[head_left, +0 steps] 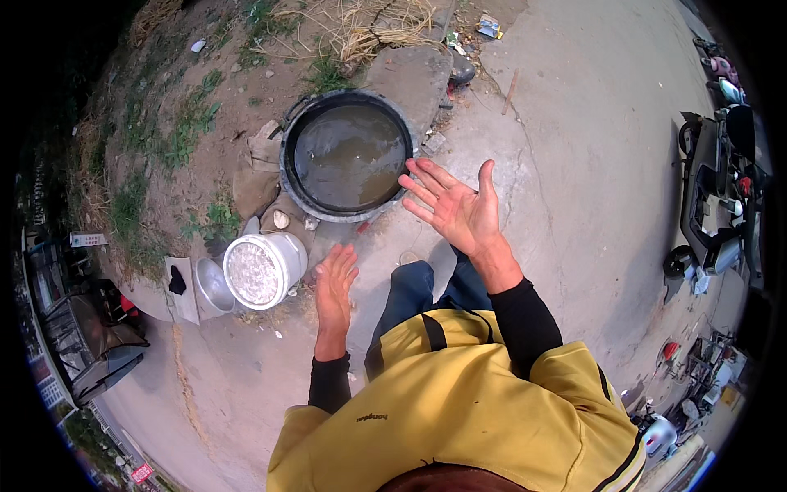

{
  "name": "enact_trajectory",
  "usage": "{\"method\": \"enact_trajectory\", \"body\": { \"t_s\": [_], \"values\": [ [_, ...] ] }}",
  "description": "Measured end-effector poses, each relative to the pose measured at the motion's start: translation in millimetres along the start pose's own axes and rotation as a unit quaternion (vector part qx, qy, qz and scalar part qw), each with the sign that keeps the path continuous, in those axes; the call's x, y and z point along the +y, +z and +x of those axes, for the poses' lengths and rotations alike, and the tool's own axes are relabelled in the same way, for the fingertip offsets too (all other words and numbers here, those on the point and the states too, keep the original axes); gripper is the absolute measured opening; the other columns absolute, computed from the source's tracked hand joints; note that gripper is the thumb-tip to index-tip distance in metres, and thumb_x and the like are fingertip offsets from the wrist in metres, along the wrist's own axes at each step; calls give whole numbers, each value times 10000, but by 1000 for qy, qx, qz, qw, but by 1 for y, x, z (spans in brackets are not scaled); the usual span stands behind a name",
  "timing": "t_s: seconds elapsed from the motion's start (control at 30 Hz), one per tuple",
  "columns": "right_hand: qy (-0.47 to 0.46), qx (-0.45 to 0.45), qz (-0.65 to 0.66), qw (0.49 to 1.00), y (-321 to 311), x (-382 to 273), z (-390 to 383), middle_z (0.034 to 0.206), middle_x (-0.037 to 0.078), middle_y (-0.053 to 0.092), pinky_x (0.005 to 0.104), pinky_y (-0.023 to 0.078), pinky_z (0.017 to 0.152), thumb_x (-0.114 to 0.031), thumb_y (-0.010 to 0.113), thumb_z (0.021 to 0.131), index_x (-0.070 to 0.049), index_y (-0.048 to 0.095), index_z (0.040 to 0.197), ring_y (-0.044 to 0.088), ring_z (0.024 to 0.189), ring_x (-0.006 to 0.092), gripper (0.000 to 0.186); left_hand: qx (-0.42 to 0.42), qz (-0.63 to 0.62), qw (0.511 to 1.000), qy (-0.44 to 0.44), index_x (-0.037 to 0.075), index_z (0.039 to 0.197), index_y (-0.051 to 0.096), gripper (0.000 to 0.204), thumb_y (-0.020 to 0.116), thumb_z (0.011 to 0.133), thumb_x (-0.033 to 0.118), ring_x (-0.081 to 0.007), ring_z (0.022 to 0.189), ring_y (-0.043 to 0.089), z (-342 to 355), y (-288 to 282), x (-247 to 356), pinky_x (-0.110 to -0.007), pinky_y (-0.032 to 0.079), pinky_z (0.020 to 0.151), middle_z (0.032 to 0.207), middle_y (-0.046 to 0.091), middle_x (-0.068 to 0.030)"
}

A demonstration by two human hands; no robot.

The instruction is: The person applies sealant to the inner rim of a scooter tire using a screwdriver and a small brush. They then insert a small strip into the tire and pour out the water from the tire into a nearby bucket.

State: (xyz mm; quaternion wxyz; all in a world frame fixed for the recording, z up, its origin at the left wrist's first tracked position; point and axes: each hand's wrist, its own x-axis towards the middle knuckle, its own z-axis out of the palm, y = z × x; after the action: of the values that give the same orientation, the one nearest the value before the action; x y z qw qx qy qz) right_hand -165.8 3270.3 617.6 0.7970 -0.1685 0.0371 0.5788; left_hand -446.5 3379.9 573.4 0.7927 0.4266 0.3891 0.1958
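My right hand [460,207] is raised with its palm up and its fingers spread, holding nothing. Its fingertips overlap the right rim of a round black tub [288,176] in the picture; whether they touch it I cannot tell. Murky brownish water [351,156] fills the tub. Lower and further left, my left hand [334,291] is stretched out flat, also with nothing in it. Just left of that hand stands a white bucket [297,261] with pale, whitish contents that I cannot make out. A shallow metal basin [211,284] leans against the bucket's left side.
Bare soil with weeds [193,135] lies to the left, dry straw [369,29] at the top. A flat stone slab [410,78] adjoins the tub. A parked scooter [717,193] stands far right, and a dark three-wheeled vehicle [102,336] far left. Concrete ground [590,148] stretches rightward.
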Motion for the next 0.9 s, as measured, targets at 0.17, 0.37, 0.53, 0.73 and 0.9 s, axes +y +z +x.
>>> {"method": "enact_trajectory", "body": {
  "t_s": [0.17,0.37,0.53,0.73,0.9],
  "values": [
    [18,22,-67,997,-3,25,-82,1673,156,367,475,366,1211,-901,267,942,16,321,1625,396,1519,309,1145,-127,337,902,238,-28,1603,334,856,386,1074,643,-398,1535,346,-29,115,28,-529,258,1247,1636,389,-243],
    [-75,141,-106,982,-16,57,-187,1658,148,382,438,304,1251,-770,327,1034,2,322,1628,378,1523,274,973,-270,540,691,396,-14,1566,434,872,401,1046,686,-393,1550,337,-44,190,-52,-597,197,1255,1611,468,-174],
    [-71,197,-134,969,-71,11,-286,1643,155,416,450,369,1204,-768,354,1031,-14,402,1589,461,1470,304,940,-209,360,908,50,48,1621,363,939,352,1023,771,-374,1539,362,6,167,-124,-577,222,1258,1640,411,-210],
    [-80,234,-47,968,-108,-22,-298,1617,153,459,427,443,1144,-752,368,1036,0,371,1590,521,1425,304,934,-145,-349,909,-176,28,1609,315,1031,323,974,840,-499,1504,355,42,122,-70,-628,319,1223,1634,349,-318],
    [-24,242,-157,957,-110,-22,-237,1618,144,457,425,436,1146,-740,384,1040,3,366,1592,519,1421,286,926,-54,-262,949,-166,42,1612,319,903,510,1012,689,-502,1488,375,98,72,-63,-616,348,1211,1640,341,-292]
  ]
}}
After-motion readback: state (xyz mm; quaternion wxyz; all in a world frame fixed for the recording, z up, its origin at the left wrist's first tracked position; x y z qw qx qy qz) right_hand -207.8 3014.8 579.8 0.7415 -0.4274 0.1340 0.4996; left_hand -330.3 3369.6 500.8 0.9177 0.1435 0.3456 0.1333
